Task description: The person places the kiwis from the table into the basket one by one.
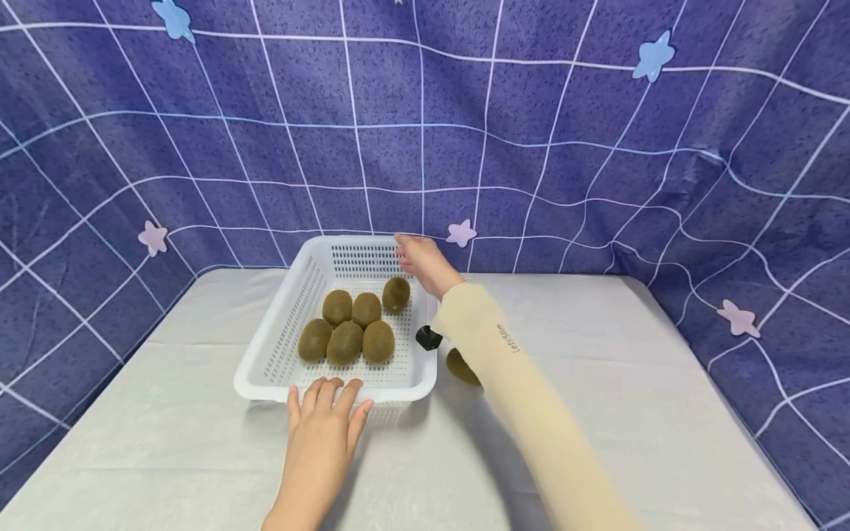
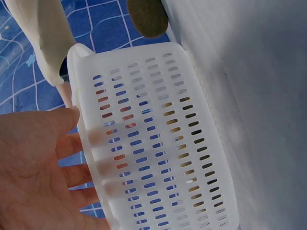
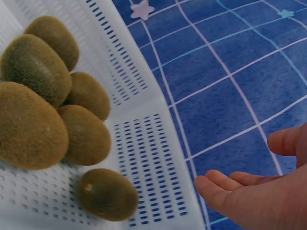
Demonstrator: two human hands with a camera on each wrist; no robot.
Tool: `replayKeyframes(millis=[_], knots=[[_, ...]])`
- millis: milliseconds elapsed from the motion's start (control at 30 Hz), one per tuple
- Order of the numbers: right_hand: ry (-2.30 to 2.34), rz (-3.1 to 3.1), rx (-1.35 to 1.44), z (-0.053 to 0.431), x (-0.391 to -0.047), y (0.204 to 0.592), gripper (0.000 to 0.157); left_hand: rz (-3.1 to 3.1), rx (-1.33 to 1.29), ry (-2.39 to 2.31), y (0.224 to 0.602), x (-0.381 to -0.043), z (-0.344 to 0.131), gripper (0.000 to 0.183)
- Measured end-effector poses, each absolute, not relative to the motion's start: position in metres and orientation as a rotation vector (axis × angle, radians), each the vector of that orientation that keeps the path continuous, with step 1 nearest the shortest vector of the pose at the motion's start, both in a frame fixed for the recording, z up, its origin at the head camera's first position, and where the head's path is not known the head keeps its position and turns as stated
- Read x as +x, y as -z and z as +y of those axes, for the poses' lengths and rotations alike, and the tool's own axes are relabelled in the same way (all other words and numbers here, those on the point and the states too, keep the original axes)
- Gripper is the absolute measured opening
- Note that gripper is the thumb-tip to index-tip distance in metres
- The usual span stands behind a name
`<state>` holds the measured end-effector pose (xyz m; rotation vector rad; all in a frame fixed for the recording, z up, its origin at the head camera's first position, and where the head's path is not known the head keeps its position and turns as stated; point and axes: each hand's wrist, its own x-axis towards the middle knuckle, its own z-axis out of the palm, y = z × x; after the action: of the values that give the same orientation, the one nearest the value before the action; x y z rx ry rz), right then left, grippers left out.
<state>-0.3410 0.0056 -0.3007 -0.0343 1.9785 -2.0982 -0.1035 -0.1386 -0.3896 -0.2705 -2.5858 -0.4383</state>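
A white slotted plastic basket [image 1: 262, 361] holds several brown kiwis [image 1: 344, 344], most of them clustered on its floor. One kiwi [image 1: 396, 294] lies apart from the cluster, towards the far right corner, and shows also in the right wrist view [image 3: 108, 194]. At the near rim my left hand [image 1: 320, 435] holds the basket, fingers over the edge; the left wrist view shows the thumb [image 2: 67, 120] against the rim. My right hand [image 1: 428, 264], fingers extended and holding nothing, is by the basket's far right corner. Another kiwi [image 1: 462, 367] sits outside, partly hidden by the right sleeve.
Pale cloth [image 1: 631, 383] covers the table. A blue curtain [image 1: 531, 177] with a grid of lines and stars hangs behind and around it. The cream right sleeve [image 1: 524, 376] crosses beside the basket, with a small black device [image 1: 428, 338] near the wrist.
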Motion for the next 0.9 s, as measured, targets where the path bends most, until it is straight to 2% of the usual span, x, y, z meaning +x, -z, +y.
replayKeyframes(millis=[533, 900], knots=[[2.165, 1.971, -0.087, 0.061, -0.337, 0.29, 0.056, -2.604, -0.27, 0.444, 0.388, -0.104, -0.138, 0.033], [2.081, 2.017, -0.09, 0.104, -0.341, 0.315, 0.053, -2.61, -0.279, 0.451, 0.388, -0.103, -0.138, 0.033]])
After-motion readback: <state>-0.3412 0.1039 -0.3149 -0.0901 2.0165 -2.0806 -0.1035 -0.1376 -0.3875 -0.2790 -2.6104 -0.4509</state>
